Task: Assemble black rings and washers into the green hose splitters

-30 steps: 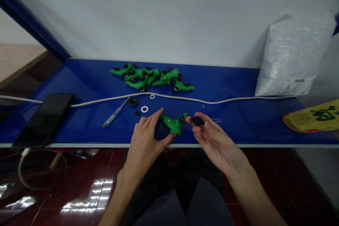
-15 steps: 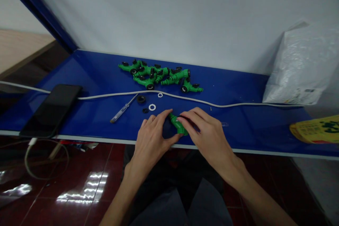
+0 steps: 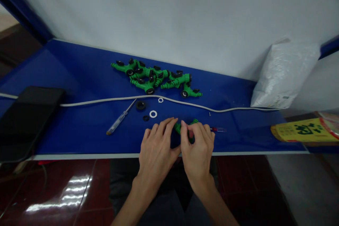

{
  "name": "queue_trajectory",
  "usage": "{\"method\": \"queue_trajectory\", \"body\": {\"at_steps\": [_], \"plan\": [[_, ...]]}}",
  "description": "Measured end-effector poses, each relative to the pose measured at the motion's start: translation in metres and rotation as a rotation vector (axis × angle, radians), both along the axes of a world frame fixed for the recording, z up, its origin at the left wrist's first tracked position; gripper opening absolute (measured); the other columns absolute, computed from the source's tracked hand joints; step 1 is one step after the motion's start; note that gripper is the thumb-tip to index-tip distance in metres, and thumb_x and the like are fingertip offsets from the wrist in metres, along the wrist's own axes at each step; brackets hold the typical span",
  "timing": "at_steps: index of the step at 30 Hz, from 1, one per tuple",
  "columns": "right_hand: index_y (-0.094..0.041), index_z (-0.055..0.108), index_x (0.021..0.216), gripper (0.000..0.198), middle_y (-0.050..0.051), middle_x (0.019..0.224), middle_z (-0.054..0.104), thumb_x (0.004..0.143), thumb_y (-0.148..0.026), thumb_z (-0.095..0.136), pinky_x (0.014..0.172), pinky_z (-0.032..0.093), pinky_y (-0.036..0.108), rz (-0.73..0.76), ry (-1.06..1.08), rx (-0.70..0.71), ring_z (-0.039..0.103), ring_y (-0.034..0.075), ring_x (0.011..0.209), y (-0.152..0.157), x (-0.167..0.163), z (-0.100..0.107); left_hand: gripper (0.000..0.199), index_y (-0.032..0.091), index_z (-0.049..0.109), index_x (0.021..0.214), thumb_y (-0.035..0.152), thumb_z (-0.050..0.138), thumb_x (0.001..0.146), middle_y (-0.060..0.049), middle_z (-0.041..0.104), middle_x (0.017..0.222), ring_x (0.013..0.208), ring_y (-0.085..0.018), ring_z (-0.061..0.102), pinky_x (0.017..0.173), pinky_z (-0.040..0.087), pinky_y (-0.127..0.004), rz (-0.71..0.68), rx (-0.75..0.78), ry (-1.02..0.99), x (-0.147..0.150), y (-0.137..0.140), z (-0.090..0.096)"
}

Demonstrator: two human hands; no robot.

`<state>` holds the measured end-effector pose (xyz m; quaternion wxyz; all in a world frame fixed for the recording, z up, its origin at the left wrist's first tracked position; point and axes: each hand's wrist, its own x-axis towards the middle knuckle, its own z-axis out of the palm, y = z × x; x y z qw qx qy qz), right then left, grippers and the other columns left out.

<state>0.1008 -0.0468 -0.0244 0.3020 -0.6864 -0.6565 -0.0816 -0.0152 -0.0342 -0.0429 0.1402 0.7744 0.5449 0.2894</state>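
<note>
Near the front edge of the blue table, the left hand and right hand both grip one green plastic fitting, mostly hidden by the fingers; black detail barely shows.

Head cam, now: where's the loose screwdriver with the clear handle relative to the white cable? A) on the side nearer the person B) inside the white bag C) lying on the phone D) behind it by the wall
A: the screwdriver lies on the blue table on the person's side of the white cable, left of both hands.
</note>
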Motion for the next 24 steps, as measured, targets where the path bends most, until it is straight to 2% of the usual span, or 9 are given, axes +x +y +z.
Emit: {"method": "queue_trajectory", "body": {"at_steps": [3,7,14,17,20,24], "plan": [[-0.022,0.059,0.087,0.023,0.004,0.081,0.064,0.107,-0.028,0.05,0.074,0.036,0.038,0.022,-0.022,-0.012,0.05,0.023,0.079,-0.001,-0.003,-0.003,0.04,0.024,0.058,0.134,0.027,0.064,0.095,-0.006,0.066,0.14,0.109,-0.027,0.066,0.084,0.045,-0.041,-0.004,-0.015,-0.013,-0.001,0.001,0.001],[-0.02,0.068,0.101,0.018,0.005,0.088,0.063,0.105,-0.03,0.054,0.077,0.036,0.035,0.07,0.003,-0.06,0.049,0.023,0.084,-0.002,0.005,-0.001,0.044,0.024,0.057,0.137,0.032,0.067,0.094,-0.004,0.065,0.143,0.106,-0.027,0.067,0.082,0.045,-0.041,-0.02,-0.052,-0.001,-0.003,0.002,0.004],[-0.017,0.062,0.092,0.021,0.007,0.091,0.058,0.105,-0.03,0.053,0.083,0.038,0.038,-0.013,0.123,-0.037,0.05,0.024,0.087,-0.009,0.007,-0.007,0.049,0.025,0.057,0.137,0.029,0.071,0.09,-0.003,0.07,0.136,0.1,-0.028,0.066,0.079,0.045,-0.043,-0.038,-0.09,0.037,-0.002,0.001,0.009],[-0.019,0.063,0.093,0.021,0.007,0.091,0.059,0.105,-0.032,0.052,0.083,0.04,0.038,0.028,0.169,-0.017,0.051,0.024,0.087,-0.01,0.01,-0.014,0.052,0.025,0.058,0.137,0.029,0.075,0.087,-0.003,0.07,0.135,0.1,-0.028,0.066,0.08,0.045,-0.043,-0.033,-0.092,0.027,-0.001,0.001,0.01],[-0.02,0.066,0.105,0.021,0.006,0.096,0.061,0.105,-0.037,0.053,0.083,0.043,0.038,0.108,0.2,-0.025,0.054,0.023,0.091,-0.012,0.014,-0.014,0.054,0.026,0.057,0.136,0.027,0.076,0.086,-0.003,0.07,0.135,0.103,-0.028,0.066,0.082,0.046,-0.044,-0.019,-0.085,0.022,-0.001,0.0,0.01],[-0.021,0.061,0.133,0.035,0.007,0.108,0.063,0.104,-0.041,0.054,0.089,0.047,0.037,0.192,0.243,-0.023,0.058,0.022,0.1,-0.015,0.029,0.002,0.059,0.027,0.054,0.138,0.026,0.077,0.084,-0.003,0.068,0.138,0.11,-0.03,0.065,0.088,0.047,-0.045,-0.005,-0.106,0.02,-0.001,-0.001,0.009]]}}
